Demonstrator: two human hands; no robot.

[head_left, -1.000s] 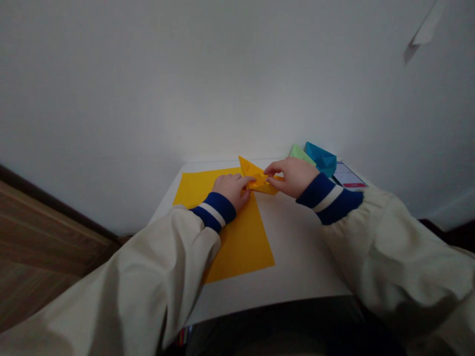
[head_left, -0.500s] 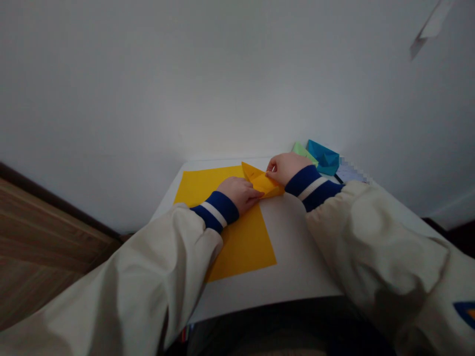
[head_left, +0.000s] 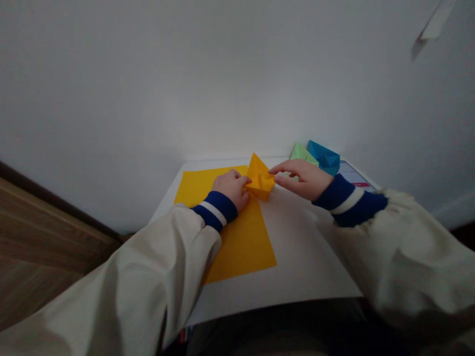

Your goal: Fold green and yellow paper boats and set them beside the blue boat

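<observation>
A folded orange-yellow paper boat (head_left: 261,179) stands above the white table, one pointed corner up. My left hand (head_left: 233,187) pinches its left side between thumb and fingers. From the right, my right hand (head_left: 302,178) reaches to the paper boat with thumb and forefinger apart, the fingertips at its right edge; whether they touch it I cannot tell. Beneath my left hand and wrist lies a flat yellow sheet (head_left: 245,242).
Behind my right hand are a light green folded paper (head_left: 302,154) and a blue folded paper boat (head_left: 324,157). A device with a lit screen (head_left: 352,174) lies right of them on the white table (head_left: 300,257). The wall (head_left: 237,89) rises behind the table.
The folded paper has turned and opened out, its point now standing higher. My right hand has moved right and down, its fingers now spread. My left hand has shifted its pinch slightly upward.
</observation>
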